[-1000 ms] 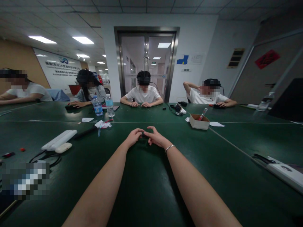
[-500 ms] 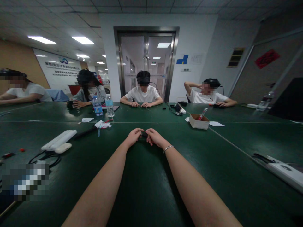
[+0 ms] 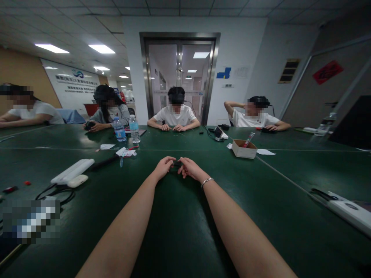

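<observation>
Both my arms reach out over the dark green table [image 3: 174,216]. Between my hands is a small dark object [image 3: 177,164], mostly covered by fingers, so its kind does not show. My left hand [image 3: 164,167] is closed, with thumb and fingertips pinching the object's left end. From the other side my right hand [image 3: 189,168] closes on its right end, the index finger bent over the top. A silver bracelet [image 3: 206,181] circles my right wrist.
Ahead stand two water bottles [image 3: 134,129] beside crumpled paper [image 3: 126,152]. Right of my hands is a small open box [image 3: 244,149] holding a red-and-clear item. White devices with cables [image 3: 73,172] lie at left, a white box [image 3: 352,210] at right. Several people with headsets sit across.
My hands stay almost in place; the fingers of my right hand shift slightly on the dark object. Across the table at left, another person's hands have lifted a dark item.
</observation>
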`<state>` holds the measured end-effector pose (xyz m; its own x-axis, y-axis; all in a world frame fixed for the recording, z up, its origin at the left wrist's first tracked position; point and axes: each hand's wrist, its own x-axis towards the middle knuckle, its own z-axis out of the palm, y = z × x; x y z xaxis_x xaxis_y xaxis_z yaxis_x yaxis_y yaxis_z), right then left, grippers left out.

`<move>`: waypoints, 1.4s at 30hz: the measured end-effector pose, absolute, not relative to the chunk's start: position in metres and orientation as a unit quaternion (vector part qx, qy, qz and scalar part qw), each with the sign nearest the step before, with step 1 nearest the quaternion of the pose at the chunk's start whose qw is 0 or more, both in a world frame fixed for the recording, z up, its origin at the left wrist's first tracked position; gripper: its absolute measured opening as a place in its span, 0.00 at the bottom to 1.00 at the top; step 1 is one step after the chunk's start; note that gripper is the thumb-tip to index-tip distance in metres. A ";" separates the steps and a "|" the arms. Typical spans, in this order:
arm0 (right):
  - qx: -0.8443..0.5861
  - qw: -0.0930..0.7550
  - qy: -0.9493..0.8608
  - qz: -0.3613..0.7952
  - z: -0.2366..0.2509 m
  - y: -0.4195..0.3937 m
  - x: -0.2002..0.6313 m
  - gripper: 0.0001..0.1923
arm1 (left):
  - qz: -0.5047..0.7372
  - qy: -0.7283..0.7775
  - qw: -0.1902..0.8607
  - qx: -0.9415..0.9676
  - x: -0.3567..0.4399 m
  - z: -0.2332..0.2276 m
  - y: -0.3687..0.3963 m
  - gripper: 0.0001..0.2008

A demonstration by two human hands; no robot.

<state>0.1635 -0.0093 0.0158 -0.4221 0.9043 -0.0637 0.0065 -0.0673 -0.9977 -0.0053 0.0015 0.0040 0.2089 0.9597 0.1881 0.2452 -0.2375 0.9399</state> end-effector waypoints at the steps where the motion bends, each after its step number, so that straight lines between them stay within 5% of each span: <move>1: -0.387 0.372 -0.577 0.615 0.017 -0.011 0.165 0.10 | 0.433 0.457 0.415 0.657 -0.006 0.003 0.002 0.12; 6: -0.355 0.419 -0.561 0.619 0.022 -0.017 0.169 0.34 | 0.434 0.456 0.415 0.657 -0.007 0.000 0.004 0.12; 14: -0.393 0.382 -0.555 0.626 0.019 -0.013 0.164 0.10 | 0.430 0.459 0.418 0.655 -0.005 0.002 0.002 0.12; 19: -0.366 0.416 -0.555 0.620 0.020 -0.016 0.167 0.31 | 0.430 0.463 0.414 0.656 -0.005 0.001 0.003 0.13; 26: -0.397 0.373 -0.556 0.628 0.021 -0.014 0.163 0.09 | 0.433 0.459 0.415 0.655 -0.005 0.001 0.004 0.12; 31: -0.367 0.390 -0.565 0.628 0.021 -0.015 0.165 0.20 | 0.431 0.460 0.413 0.657 -0.006 0.000 0.004 0.12; 36: -0.399 0.368 -0.570 0.617 0.020 -0.014 0.163 0.07 | 0.427 0.459 0.412 0.661 -0.006 0.001 0.003 0.12; 40: -0.374 0.392 -0.576 0.612 0.021 -0.015 0.164 0.19 | 0.429 0.461 0.411 0.659 -0.006 0.000 0.005 0.12; 42: -0.380 0.393 -0.564 0.619 0.021 -0.015 0.164 0.17 | 0.430 0.459 0.412 0.659 -0.006 -0.001 0.005 0.12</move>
